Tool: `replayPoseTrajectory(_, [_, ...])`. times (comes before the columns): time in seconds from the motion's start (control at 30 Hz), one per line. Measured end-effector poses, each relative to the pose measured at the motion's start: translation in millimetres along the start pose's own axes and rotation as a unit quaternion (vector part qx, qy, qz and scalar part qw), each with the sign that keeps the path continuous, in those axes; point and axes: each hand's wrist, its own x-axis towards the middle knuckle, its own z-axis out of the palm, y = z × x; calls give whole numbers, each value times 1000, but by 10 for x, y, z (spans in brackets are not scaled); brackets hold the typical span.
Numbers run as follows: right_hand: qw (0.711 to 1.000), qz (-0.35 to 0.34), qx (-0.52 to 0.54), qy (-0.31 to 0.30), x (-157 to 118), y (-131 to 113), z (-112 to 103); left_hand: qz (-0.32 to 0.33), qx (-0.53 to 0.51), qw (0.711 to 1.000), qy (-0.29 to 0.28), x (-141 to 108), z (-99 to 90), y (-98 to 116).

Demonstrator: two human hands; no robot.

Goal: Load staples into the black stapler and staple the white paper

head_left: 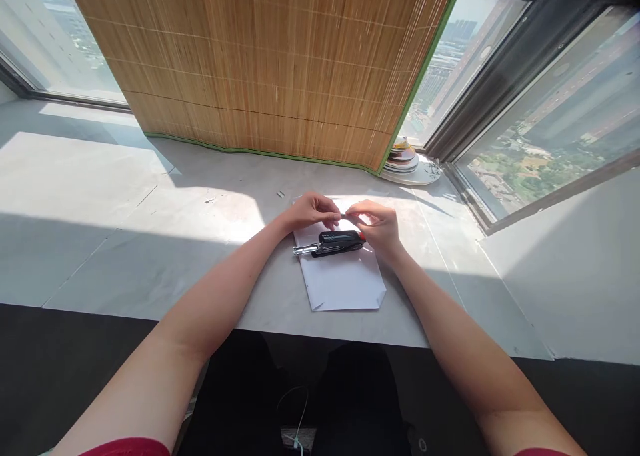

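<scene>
A black stapler (341, 241) with a silver metal end at its left and a red part at its right lies on white paper (345, 281), whose lower corners are folded. Just beyond the stapler, my left hand (316, 211) and my right hand (379, 226) meet, fingertips pinched on a small dark piece (343, 217) between them. It is too small to identify. My right hand is close to the stapler's red end.
The pale tiled ledge (200, 269) carries tiny light pieces (281, 194) beyond my left hand. A bamboo blind (270, 63) hangs behind. Stacked plates (401, 161) stand at the right back by the window frame (460, 156).
</scene>
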Motion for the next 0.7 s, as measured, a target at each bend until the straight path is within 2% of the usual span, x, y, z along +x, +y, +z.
replayPoseTrajectory(0.03, [1000,8,3,28,21,47,-44,0,17,999,30,10,-17,-15])
replayPoseTrajectory(0.1, [993,39,-16,111,73,198,-190,-6,92,986,135,25,-109,-52])
replayPoseTrajectory(0.17, [973,92,-80,198,114,401,-388,-24,200,945,258,21,-285,-89])
replayPoseTrajectory(0.23, [945,156,-153,242,122,599,-585,-45,247,923,291,-18,-517,-121])
replayPoseTrajectory(0.3, [927,201,-201,245,103,747,-723,-72,348,873,336,-92,-750,-145])
replayPoseTrajectory(0.37, [922,213,-221,236,80,826,-779,-104,413,842,331,-194,-925,-162])
replayPoseTrajectory(0.4, [922,211,-225,233,74,843,-783,-126,429,836,318,-251,-981,-169])
replayPoseTrajectory(0.47, [924,204,-228,229,73,850,-763,-146,456,834,273,-362,-1032,-177])
replayPoseTrajectory(0.53, [923,205,-228,231,81,842,-740,-144,469,834,252,-448,-1033,-178])
replayPoseTrajectory(0.7, [921,213,-231,231,102,825,-734,-127,467,833,267,-504,-1024,-180])
